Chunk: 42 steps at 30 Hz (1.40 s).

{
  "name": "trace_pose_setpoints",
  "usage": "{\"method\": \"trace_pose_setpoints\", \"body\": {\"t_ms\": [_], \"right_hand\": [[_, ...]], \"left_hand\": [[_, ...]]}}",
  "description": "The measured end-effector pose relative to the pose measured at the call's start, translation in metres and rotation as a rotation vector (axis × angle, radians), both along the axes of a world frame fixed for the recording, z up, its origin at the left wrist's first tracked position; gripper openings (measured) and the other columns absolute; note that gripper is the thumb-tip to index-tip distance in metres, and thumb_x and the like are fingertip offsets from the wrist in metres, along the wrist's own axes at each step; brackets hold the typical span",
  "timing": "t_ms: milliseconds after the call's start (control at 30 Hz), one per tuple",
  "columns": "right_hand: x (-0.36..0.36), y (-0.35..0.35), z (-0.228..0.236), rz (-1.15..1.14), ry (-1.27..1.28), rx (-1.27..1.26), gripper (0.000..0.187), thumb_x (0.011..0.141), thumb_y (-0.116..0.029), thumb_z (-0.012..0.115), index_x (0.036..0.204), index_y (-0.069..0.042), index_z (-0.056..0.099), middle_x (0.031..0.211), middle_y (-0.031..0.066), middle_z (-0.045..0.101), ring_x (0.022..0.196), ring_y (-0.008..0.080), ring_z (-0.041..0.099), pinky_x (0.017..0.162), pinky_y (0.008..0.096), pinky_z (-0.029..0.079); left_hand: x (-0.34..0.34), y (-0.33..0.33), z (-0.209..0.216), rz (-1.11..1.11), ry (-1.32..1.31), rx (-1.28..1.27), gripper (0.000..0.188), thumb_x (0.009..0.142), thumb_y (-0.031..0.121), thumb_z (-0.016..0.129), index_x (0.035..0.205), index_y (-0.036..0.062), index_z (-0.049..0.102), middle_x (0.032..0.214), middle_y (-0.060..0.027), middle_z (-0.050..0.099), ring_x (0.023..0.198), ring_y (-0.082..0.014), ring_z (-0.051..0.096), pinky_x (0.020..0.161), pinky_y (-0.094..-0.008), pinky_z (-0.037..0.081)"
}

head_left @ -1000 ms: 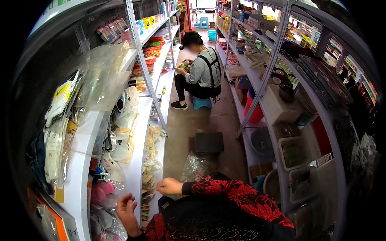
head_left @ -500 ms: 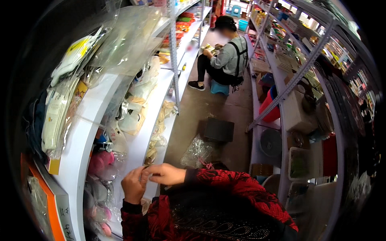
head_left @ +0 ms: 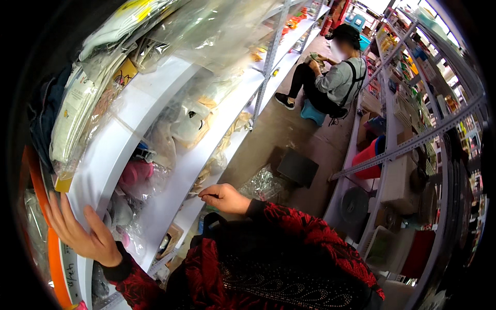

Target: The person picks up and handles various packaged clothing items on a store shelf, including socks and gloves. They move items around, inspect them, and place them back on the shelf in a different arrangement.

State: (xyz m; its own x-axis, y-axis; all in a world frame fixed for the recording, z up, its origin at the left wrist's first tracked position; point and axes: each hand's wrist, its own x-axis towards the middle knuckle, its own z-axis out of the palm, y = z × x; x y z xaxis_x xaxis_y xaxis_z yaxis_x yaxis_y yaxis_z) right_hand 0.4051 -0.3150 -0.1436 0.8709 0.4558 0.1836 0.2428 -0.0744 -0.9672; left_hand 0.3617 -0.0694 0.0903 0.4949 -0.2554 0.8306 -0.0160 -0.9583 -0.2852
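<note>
My left hand is open with its fingers spread, against or just in front of the white shelf edge, beside an orange-edged box. Just above its fingertips, flat packs in clear plastic lie stacked on the top shelf. Out over the side of the lower shelf, my right hand is closed in a pinch. Something small and dark may sit at its fingertips, too tiny to name. Pink items in clear bags rest on the shelf below, between my hands.
On the aisle floor lie a dark box and crumpled clear plastic. Farther along, a person sits on a blue stool, handling something. Metal shelving with a red bucket lines the right side.
My hands, together before, have parted. The left has moved left to the shelf edge and spread its fingers; the right has shifted slightly right and up. The view has tilted and turned left.
</note>
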Motion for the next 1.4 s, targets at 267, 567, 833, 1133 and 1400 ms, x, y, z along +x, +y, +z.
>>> {"method": "trace_pose_setpoints", "body": {"t_ms": [267,567,833,1133,1400], "right_hand": [[0.034,-0.009,-0.014,0.106,0.106,-0.055,0.018,0.083,-0.017,0.056,0.093,-0.004,0.064,0.086,0.0146,0.063,0.077,0.0295,0.061,0.067,0.0354,0.048],[0.065,0.005,-0.038,0.344,0.104,-0.132,0.019,0.082,-0.016,0.058,0.095,-0.003,0.063,0.088,0.0149,0.064,0.078,0.0265,0.062,0.07,0.0328,0.049],[0.073,0.006,-0.04,0.417,0.113,-0.22,0.021,0.082,-0.02,0.054,0.09,-0.003,0.064,0.086,0.0146,0.064,0.078,0.0319,0.06,0.069,0.0382,0.048],[0.058,0.014,-0.049,0.305,0.108,-0.179,0.021,0.082,-0.022,0.056,0.095,-0.006,0.064,0.087,0.0156,0.062,0.079,0.0322,0.06,0.069,0.038,0.048],[0.026,0.032,-0.028,0.299,-0.007,-0.205,0.02,0.082,-0.018,0.056,0.095,-0.005,0.064,0.088,0.0153,0.063,0.078,0.0315,0.06,0.069,0.0375,0.048]], "left_hand": [[0.024,-0.003,-0.004,0.219,0.081,0.016,0.038,0.088,0.019,0.052,0.121,0.0023,0.05,0.13,-0.0174,0.045,0.121,-0.0351,0.039,0.1,-0.0438,0.029],[0.024,-0.001,-0.008,0.342,0.169,-0.014,0.039,0.089,0.02,0.05,0.123,-0.0001,0.048,0.132,-0.0209,0.041,0.122,-0.0351,0.038,0.101,-0.0433,0.028],[0.026,-0.003,-0.011,0.381,0.197,-0.078,0.04,0.091,0.021,0.048,0.125,0.0,0.045,0.132,-0.0213,0.04,0.123,-0.0353,0.037,0.1,-0.0432,0.028],[0.03,-0.007,-0.011,0.302,0.16,-0.067,0.042,0.089,0.023,0.051,0.124,0.0002,0.046,0.13,-0.0221,0.041,0.12,-0.0377,0.038,0.099,-0.0443,0.03],[0.027,-0.004,-0.01,0.258,0.199,-0.151,0.041,0.087,0.02,0.053,0.125,0.0035,0.046,0.132,-0.0212,0.04,0.12,-0.0377,0.039,0.098,-0.0424,0.032]]}}
